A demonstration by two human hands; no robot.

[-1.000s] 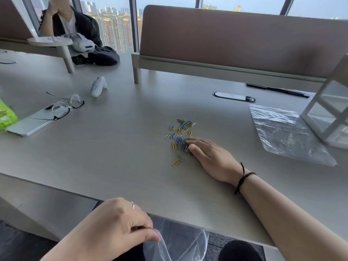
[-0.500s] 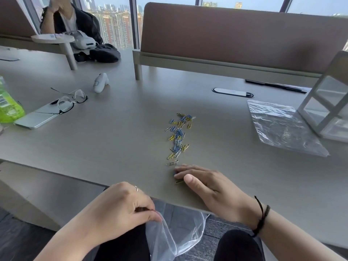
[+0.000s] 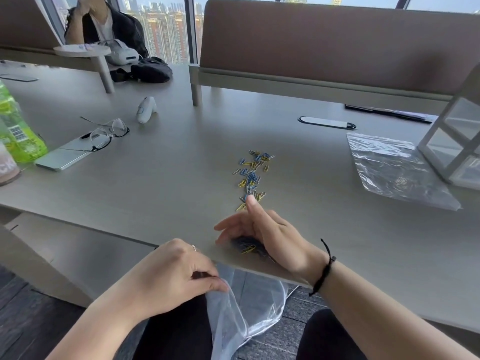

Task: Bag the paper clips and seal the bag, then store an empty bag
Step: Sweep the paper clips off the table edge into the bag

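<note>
Paper clips (image 3: 248, 248) beneath right hand (image 3: 270, 236)

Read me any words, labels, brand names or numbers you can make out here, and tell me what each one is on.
"CK": pale letters on the cup at the far left edge, cut off by the frame.
Green bottle: a barcode and label print, too small and blurred to read.
Flat clear bag beside the white rack: a faint round mark, unreadable.
Nothing else legible.
</note>
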